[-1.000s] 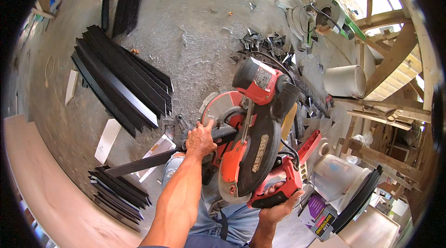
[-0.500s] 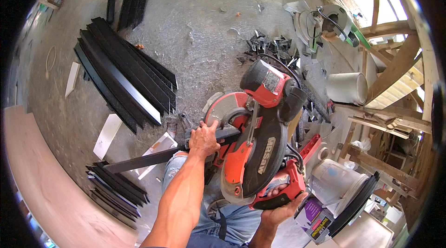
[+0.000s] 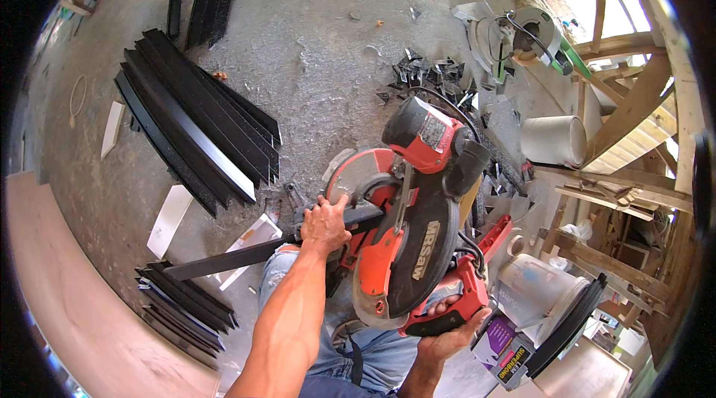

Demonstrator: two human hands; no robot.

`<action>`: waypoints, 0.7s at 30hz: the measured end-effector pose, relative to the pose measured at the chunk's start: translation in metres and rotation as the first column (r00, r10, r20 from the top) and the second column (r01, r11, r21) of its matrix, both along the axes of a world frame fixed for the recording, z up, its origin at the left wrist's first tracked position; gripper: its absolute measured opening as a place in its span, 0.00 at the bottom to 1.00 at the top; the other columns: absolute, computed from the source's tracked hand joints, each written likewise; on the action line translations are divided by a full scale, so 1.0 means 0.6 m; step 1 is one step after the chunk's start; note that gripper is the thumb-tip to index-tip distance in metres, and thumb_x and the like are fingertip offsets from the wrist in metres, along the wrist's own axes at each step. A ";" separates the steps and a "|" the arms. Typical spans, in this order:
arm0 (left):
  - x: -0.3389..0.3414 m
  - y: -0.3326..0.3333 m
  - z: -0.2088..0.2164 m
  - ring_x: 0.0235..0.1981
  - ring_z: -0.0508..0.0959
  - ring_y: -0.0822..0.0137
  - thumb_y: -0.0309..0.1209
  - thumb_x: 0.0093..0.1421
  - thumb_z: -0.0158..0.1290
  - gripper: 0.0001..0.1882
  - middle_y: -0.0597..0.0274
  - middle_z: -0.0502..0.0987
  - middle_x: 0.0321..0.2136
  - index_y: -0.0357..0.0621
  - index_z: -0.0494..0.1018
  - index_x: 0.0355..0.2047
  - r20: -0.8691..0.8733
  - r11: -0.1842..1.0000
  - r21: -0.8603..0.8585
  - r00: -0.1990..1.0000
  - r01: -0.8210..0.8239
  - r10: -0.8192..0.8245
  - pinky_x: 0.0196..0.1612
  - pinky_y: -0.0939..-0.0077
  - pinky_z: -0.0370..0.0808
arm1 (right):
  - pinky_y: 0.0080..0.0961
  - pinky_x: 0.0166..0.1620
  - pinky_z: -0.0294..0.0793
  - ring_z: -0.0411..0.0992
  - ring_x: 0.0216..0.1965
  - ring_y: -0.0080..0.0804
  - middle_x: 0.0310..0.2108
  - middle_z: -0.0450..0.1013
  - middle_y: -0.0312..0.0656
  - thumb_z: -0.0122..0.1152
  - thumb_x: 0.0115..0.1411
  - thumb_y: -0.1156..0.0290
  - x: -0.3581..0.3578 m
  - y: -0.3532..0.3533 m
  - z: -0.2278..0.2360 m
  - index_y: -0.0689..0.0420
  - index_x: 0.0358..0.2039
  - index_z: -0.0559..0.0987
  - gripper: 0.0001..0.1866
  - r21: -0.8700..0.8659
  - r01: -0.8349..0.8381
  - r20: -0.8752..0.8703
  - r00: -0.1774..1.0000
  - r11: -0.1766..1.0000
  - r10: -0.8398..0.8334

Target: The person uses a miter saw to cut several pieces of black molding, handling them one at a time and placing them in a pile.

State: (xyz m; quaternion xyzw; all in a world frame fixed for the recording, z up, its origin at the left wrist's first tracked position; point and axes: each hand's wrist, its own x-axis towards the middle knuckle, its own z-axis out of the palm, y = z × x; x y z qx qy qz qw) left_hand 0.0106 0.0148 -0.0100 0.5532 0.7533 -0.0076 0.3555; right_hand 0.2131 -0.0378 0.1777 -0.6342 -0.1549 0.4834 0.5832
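A red and black miter saw [image 3: 429, 249] stands in front of my legs, its head tilted over the base. My right hand [image 3: 456, 332] is closed round the saw's red handle. Under my left hand [image 3: 326, 225] lies a long black strip [image 3: 231, 257] with a folded-looking profile. That hand presses the strip onto the saw's base, fingers curled over it and one stretched toward the grey turntable [image 3: 350, 182]. The strip's free end sticks out to the left; its other end goes under the saw head, where the blade is hidden.
Black strips [image 3: 198, 122] lie stacked on the floor at left, with a smaller stack [image 3: 186, 297] nearer me. Small black offcuts [image 3: 432, 77] are heaped beyond the saw. Another saw [image 3: 533, 36], a white bucket [image 3: 553, 140], a purple-labelled can [image 3: 503, 349] and wooden framing [image 3: 626, 115] are at right.
The whole view has shifted very slightly. Both hands, the strip and the saw keep the same positions relative to each other.
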 end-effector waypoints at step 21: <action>0.001 0.005 0.009 0.41 0.80 0.39 0.45 0.46 0.68 0.35 0.39 0.76 0.40 0.52 0.68 0.53 0.008 1.000 -0.004 1.000 0.000 0.000 0.44 0.49 0.79 | 0.26 0.26 0.68 0.66 0.21 0.29 0.23 0.67 0.38 0.40 0.65 0.32 0.008 -0.019 -0.022 0.60 0.34 0.72 0.37 -0.039 0.038 0.054 0.998 0.998 -0.036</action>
